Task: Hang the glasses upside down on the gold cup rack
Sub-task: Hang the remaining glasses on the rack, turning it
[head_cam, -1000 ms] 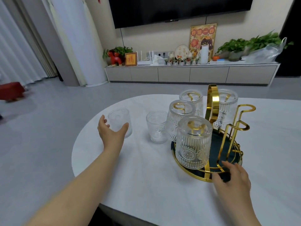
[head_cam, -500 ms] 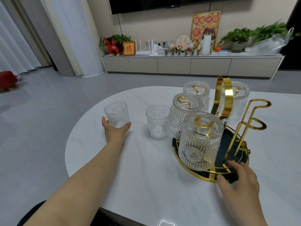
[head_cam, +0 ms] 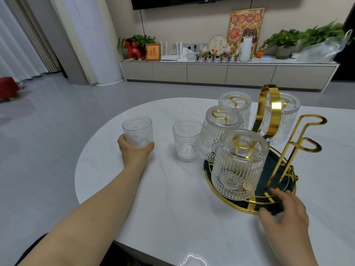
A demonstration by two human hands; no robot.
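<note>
Gripping an upright clear embossed glass tumbler (head_cam: 137, 132) on the white marble tabletop (head_cam: 172, 198), left hand (head_cam: 134, 150) has its grip clenched around it. Right hand (head_cam: 284, 210) rests released on the round gold cup rack (head_cam: 269, 112) rim; four glasses hang inverted.

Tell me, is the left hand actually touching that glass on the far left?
Touching. The head view shows the left hand wrapped around the base of the upright glass, thumb on one side, fingers on the other, no gap.

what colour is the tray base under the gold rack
Dark teal-green, ringed by a gold rim; the tray base shows best in the head view.
</note>
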